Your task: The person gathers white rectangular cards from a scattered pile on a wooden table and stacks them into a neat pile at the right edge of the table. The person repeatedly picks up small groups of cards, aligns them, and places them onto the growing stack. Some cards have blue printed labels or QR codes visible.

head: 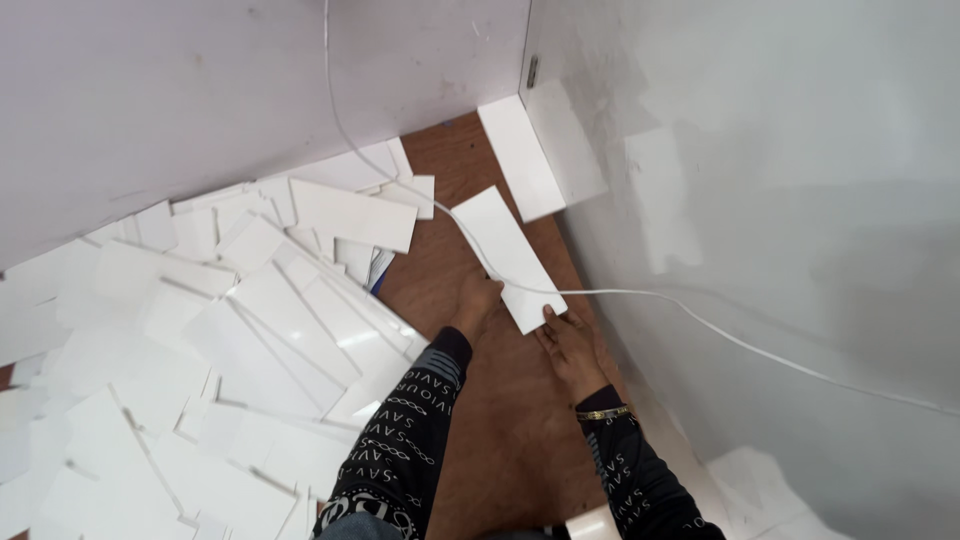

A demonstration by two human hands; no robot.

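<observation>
Both hands on single white panel (508, 257) on brown floor (500, 440): left hand (476, 303) flat, right hand (570, 345) pinching edge. Big panel pile (230, 350) unsorted at left. White cable (700, 315) crossing panel.

White glossy panels (260, 330) – plain, unpatterned – on a reddish-brown board floor (500, 440); black sleeves (405, 440) with white lettering and chain pattern; gold bracelet (603, 412); white cable (700, 320).

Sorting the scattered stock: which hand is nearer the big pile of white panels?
Left. The left hand sits just beside the pile of white panels; the right hand is farther away, across the bare brown floor.
</observation>
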